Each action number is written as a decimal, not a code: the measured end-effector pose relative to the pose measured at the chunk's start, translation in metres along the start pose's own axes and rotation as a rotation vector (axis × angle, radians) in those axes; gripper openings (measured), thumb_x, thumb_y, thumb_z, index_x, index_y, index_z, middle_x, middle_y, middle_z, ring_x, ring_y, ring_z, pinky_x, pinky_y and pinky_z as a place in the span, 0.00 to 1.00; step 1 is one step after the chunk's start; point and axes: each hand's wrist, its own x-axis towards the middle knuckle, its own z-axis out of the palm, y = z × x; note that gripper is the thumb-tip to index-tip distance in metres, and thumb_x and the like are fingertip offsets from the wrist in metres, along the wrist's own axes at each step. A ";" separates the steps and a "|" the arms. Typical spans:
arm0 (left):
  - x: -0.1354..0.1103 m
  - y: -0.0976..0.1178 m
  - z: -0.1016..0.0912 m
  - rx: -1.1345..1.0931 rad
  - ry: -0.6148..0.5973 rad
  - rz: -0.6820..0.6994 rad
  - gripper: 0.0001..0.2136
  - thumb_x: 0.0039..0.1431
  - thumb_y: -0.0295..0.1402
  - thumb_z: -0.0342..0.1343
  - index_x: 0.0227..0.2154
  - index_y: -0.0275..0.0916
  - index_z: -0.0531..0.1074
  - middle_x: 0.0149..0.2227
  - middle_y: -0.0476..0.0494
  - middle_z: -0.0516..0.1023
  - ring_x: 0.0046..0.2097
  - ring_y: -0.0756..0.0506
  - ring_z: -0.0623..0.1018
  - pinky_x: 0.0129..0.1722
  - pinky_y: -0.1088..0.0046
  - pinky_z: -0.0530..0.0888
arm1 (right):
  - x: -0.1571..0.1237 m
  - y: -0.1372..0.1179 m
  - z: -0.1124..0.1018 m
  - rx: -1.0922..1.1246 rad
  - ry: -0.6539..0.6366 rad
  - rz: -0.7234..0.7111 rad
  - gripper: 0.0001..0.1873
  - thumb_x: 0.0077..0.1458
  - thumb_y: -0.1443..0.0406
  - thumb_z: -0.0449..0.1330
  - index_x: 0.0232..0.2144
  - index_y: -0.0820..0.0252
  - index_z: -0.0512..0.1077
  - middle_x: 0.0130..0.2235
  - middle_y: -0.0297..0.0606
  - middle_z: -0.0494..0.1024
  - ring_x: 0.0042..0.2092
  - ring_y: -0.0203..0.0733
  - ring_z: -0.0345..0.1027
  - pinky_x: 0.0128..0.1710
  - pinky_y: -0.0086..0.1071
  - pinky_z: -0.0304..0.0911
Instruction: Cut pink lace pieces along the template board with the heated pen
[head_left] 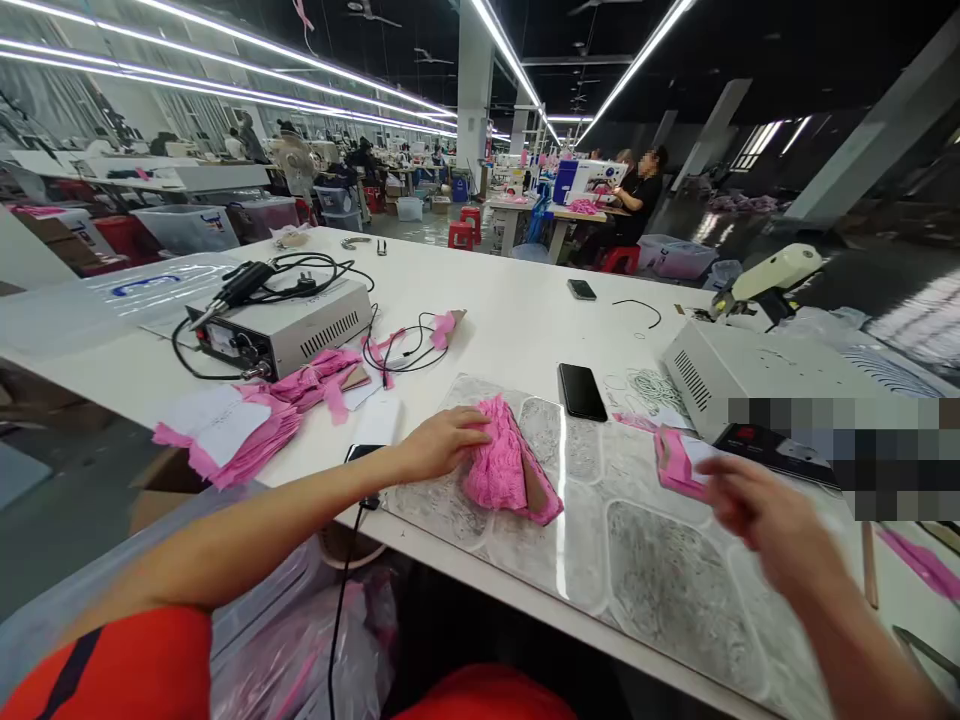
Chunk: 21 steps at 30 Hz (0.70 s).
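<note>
Your left hand (448, 442), fingers loosely extended, lay on the cloth (499, 470) at twelve o'clock, seemingly steadying it, while your blurred right hand (765, 510), grip impossible to tell, hung by a scrap (675, 465) at two.

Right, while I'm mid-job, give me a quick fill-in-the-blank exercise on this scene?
1. The left hand touches a ruffled cloth coloured ____.
2. In the picture, the phone nearest the cloth lies to its ____.
3. The mat under the cloth lies on a table whose top is ____.
4. The stools in the background are ____.

Missing words: pink; right; white; red.
</note>
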 end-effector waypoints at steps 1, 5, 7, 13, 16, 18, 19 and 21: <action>0.006 -0.001 -0.002 0.018 -0.048 0.055 0.13 0.61 0.26 0.48 0.44 0.40 0.76 0.54 0.39 0.72 0.59 0.42 0.67 0.59 0.62 0.63 | -0.014 -0.027 0.028 0.080 -0.218 -0.021 0.20 0.50 0.54 0.50 0.33 0.59 0.76 0.14 0.31 0.60 0.16 0.34 0.51 0.16 0.30 0.46; 0.026 0.001 -0.007 0.142 -0.199 0.152 0.15 0.58 0.23 0.49 0.45 0.39 0.75 0.49 0.39 0.75 0.55 0.41 0.70 0.56 0.61 0.64 | -0.054 -0.092 0.112 0.193 -0.686 -0.471 0.20 0.53 0.61 0.47 0.39 0.56 0.77 0.35 0.39 0.79 0.38 0.42 0.72 0.40 0.36 0.66; 0.030 0.003 -0.009 0.221 -0.252 0.150 0.14 0.58 0.24 0.49 0.43 0.39 0.75 0.46 0.39 0.76 0.51 0.41 0.72 0.52 0.62 0.65 | -0.056 -0.094 0.132 0.130 -0.749 -0.552 0.22 0.54 0.64 0.45 0.42 0.55 0.76 0.45 0.38 0.79 0.46 0.44 0.72 0.48 0.39 0.64; 0.026 0.001 -0.012 0.313 -0.268 0.106 0.12 0.63 0.31 0.50 0.45 0.42 0.75 0.39 0.40 0.76 0.43 0.44 0.74 0.47 0.67 0.65 | -0.026 -0.049 0.138 0.097 -0.674 -0.234 0.21 0.54 0.61 0.47 0.41 0.57 0.78 0.44 0.39 0.80 0.45 0.45 0.73 0.42 0.37 0.68; 0.021 -0.005 -0.010 0.317 -0.193 0.147 0.12 0.63 0.33 0.50 0.45 0.42 0.76 0.38 0.41 0.76 0.42 0.45 0.74 0.46 0.68 0.65 | -0.017 -0.041 0.131 0.234 -0.644 -0.041 0.23 0.53 0.56 0.48 0.36 0.61 0.79 0.36 0.41 0.80 0.35 0.42 0.73 0.31 0.32 0.66; 0.020 -0.007 -0.008 0.307 -0.154 0.161 0.11 0.63 0.33 0.50 0.43 0.42 0.76 0.37 0.42 0.76 0.42 0.45 0.74 0.46 0.69 0.65 | -0.018 -0.045 0.129 0.270 -0.616 0.005 0.24 0.53 0.54 0.49 0.36 0.63 0.79 0.29 0.40 0.79 0.29 0.38 0.69 0.27 0.31 0.63; 0.020 -0.007 -0.007 0.286 -0.145 0.159 0.10 0.62 0.33 0.51 0.42 0.41 0.76 0.38 0.42 0.76 0.42 0.45 0.74 0.46 0.69 0.65 | -0.020 -0.048 0.129 0.275 -0.622 0.005 0.25 0.53 0.53 0.49 0.38 0.63 0.78 0.27 0.39 0.77 0.26 0.36 0.66 0.26 0.30 0.61; 0.023 -0.007 -0.007 0.221 -0.146 0.139 0.08 0.61 0.31 0.53 0.37 0.40 0.77 0.38 0.43 0.77 0.42 0.46 0.74 0.46 0.70 0.65 | -0.024 -0.053 0.131 0.249 -0.680 -0.040 0.25 0.54 0.53 0.49 0.43 0.61 0.76 0.23 0.35 0.75 0.24 0.35 0.63 0.25 0.29 0.59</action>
